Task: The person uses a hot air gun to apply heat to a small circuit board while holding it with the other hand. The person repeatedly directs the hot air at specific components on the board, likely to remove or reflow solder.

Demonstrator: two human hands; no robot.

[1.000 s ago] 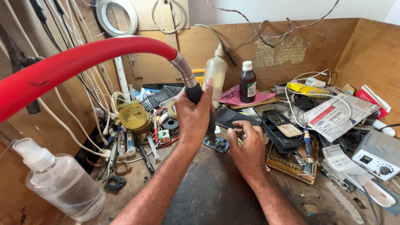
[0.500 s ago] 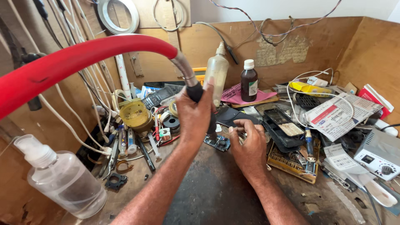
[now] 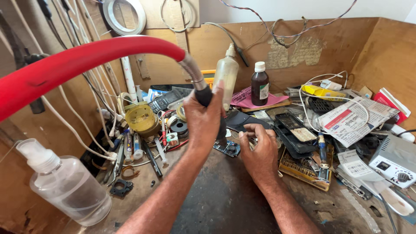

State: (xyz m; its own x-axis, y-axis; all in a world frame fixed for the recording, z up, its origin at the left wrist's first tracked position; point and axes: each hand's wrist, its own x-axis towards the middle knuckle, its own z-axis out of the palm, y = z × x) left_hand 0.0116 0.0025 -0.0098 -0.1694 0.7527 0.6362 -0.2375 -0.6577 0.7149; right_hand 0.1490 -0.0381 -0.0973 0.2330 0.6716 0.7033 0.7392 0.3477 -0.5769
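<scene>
Left hand wraps hose handle, held above small circuit board lying on worktop. Right hand just right of the board, fingertips beside it. Spray bottle at near left. Tall bottle and capped bottle behind the hands, against back wall. Paper sheet far right, control box in front of it.

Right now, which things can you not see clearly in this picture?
Head view only:
- Tool tip: hidden behind the left hand.
- Small board: partly covered by both hands.
- What the right hand pinches: too small to tell.
- Red hose: cut off at the left edge.
</scene>
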